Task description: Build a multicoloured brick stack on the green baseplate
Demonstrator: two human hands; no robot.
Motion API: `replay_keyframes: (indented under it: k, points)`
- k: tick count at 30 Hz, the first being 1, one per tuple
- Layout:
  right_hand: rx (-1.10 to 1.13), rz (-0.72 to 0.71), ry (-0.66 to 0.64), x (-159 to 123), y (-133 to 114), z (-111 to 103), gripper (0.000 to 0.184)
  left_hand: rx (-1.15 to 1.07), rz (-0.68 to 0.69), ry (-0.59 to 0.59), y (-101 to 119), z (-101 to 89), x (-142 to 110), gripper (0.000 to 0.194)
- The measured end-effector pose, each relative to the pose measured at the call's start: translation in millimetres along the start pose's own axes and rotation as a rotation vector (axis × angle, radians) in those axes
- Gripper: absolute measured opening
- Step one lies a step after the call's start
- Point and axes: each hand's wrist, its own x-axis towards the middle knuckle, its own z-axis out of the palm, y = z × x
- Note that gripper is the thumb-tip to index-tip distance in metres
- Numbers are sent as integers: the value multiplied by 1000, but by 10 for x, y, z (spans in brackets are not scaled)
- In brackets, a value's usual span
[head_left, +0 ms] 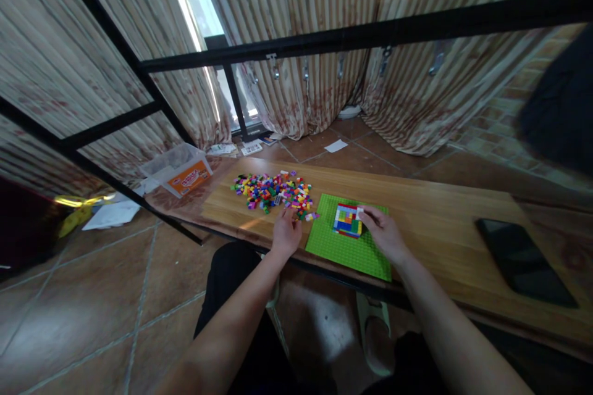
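White brick point(360, 212) in its pinch, the right hand point(383, 231) is at two o'clock on the block build point(346, 222); at five o'clock of the loose bricks point(269, 188), the left hand point(287, 233) curls, its hold unclear. Orange label point(189, 181): lettering unreadable.

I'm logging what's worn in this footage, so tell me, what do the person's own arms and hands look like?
The left forearm and right forearm are bare, tapering to the wrists, with no sleeves in view. The left hand and right hand are ungloved. I see no watch, bracelet or clear marking; any rings would be too small to make out.
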Motion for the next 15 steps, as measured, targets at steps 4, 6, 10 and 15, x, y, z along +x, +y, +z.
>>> replay_keyframes:
  k: [4,6,10,15]
  points:
    - [22,36,-25,-2,-43,-27,45,15,-5,1,-2,-3,1,26]
    - [24,49,-39,-1,-71,-64,45,38,-14,-5,-5,6,6,22]
    - [16,69,-42,-5,-96,-138,44,89,-26,15,-1,18,13,22]
    - [22,68,-45,-6,-90,-167,45,161,74,-5,52,-11,39,22]
